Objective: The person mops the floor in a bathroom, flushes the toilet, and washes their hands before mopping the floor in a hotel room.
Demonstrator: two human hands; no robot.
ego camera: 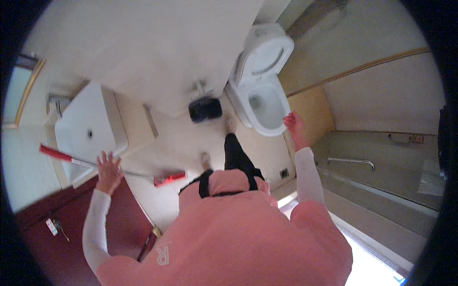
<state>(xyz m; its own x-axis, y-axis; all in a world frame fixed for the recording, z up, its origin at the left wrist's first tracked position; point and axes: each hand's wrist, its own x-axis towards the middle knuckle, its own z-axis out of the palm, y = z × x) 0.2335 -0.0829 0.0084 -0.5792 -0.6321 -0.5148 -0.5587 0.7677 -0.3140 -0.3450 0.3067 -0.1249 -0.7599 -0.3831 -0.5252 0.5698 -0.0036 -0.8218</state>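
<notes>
My left hand [108, 172], its fingers spread, is beside the long handle of a floor brush or broom that slants from the sink to the floor; whether it touches the handle I cannot tell. The red head of this broom [170, 178] lies low near my feet, and its red grip [55, 153] reaches over the sink's edge. At the front rim of a white toilet [269, 133] is my right hand [294, 123], fingers curled, with nothing visible in it. The toilet's lid and seat are raised.
A white sink [107, 118] with a metal tap [58, 108] is on the left, near a dark red door [118, 218]. A black bin-like object [205, 109] stands by the wall. On the right are a metal grab bar [351, 161] and a floor drain [284, 173].
</notes>
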